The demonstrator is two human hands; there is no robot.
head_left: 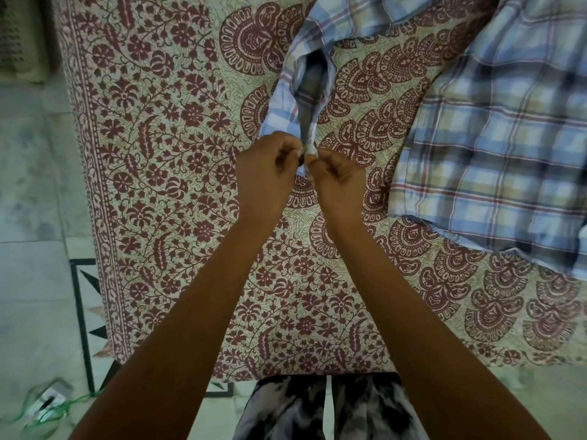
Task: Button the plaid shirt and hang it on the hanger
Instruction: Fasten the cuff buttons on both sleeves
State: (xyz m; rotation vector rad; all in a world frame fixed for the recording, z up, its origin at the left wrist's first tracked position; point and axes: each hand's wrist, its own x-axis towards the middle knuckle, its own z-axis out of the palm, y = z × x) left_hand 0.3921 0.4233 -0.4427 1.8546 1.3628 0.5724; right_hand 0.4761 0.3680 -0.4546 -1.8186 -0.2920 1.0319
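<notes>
A blue, white and red plaid shirt (495, 147) lies spread over the right side of a bed. One sleeve (305, 74) stretches down towards me, its cuff end open. My left hand (263, 176) and my right hand (338, 182) meet at the cuff (309, 147), each pinching one edge of it between thumb and fingers. A small dark button shows between the two hands. No hanger is in view.
The bed is covered by a cream sheet with maroon floral and paisley print (178, 217). Its near edge is by my legs. Pale tiled floor (28, 217) lies to the left, with a small object and green cord (47, 404) on it.
</notes>
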